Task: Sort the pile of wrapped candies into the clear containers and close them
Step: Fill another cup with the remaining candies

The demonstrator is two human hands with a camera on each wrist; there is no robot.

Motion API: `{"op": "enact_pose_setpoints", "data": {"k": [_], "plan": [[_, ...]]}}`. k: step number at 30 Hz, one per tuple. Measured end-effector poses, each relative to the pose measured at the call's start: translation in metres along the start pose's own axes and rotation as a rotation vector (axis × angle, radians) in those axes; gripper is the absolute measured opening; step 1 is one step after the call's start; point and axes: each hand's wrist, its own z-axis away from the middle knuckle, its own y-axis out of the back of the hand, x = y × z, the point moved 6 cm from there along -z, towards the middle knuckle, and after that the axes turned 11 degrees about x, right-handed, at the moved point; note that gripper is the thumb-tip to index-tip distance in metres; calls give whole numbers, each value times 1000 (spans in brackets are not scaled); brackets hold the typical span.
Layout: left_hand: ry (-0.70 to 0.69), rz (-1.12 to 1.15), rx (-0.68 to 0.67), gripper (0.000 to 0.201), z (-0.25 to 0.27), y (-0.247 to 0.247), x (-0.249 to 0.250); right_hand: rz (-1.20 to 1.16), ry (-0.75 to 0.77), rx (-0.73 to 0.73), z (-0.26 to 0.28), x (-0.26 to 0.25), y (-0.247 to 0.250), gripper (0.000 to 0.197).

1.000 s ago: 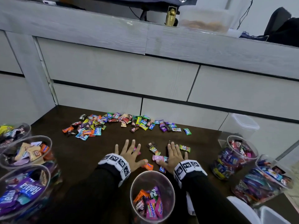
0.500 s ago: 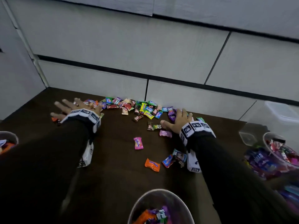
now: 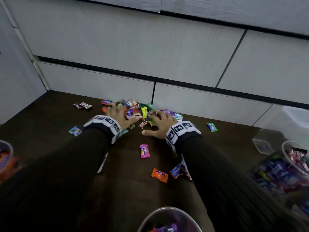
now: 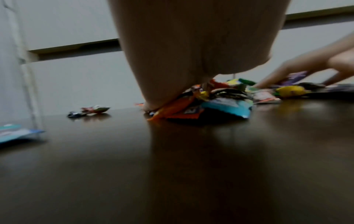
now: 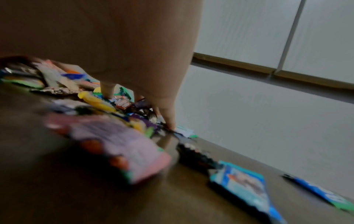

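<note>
Candy sort, pile being gathered.
Nearest: jar (image 3: 168, 220), open, part-filled. Mid-bench (image 3: 125, 190): strays, orange (image 3: 159, 174) and pink (image 3: 144, 151). Beyond: left hand (image 3: 119, 117) and right hand (image 3: 160, 125), fingers spread flat, flanking pile (image 3: 142, 113); pile between and under fingertips, long axis left-right, against far wall, equally near both hands.

Pink candy (image 3: 144, 151), orange candy (image 3: 159, 174), green candy (image 3: 212, 127); dark brown table (image 3: 50, 111).

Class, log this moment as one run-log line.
left hand: open, on candy pile | right hand: open, on pile | action: raking together | stray: pink candy, orange candy
</note>
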Motion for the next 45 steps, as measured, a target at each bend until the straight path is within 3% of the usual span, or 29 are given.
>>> {"op": "enact_pose_setpoints", "data": {"k": [9,16,20,25,29,34,36,40,45], "plan": [[-233,119,-101,95,71,-15,51,-13,144,-20,62,-27,-5,100],[-376,160,-164,121,113,-9,51,-20,197,53,106,-21,14,82],[-414,84,-147,146,114,-9,46,-3,114,151,115,-17,23,99],[-557,-157,-137,147,103,-13,53,46,51,66,106,-17,8,123],[-559,-201,-219,136,98,-22,49,63,69,-62,97,-18,-8,120],[-507,-358,-52,107,98,-23,42,151,203,137,100,-23,-4,79],[-498,-388,-10,102,99,-20,43,142,216,133,102,-23,-5,69],[-427,-228,-111,88,104,-13,49,52,159,17,101,-22,-4,59],[-400,-98,-198,47,109,1,50,-29,124,-25,104,-19,8,52]]}}
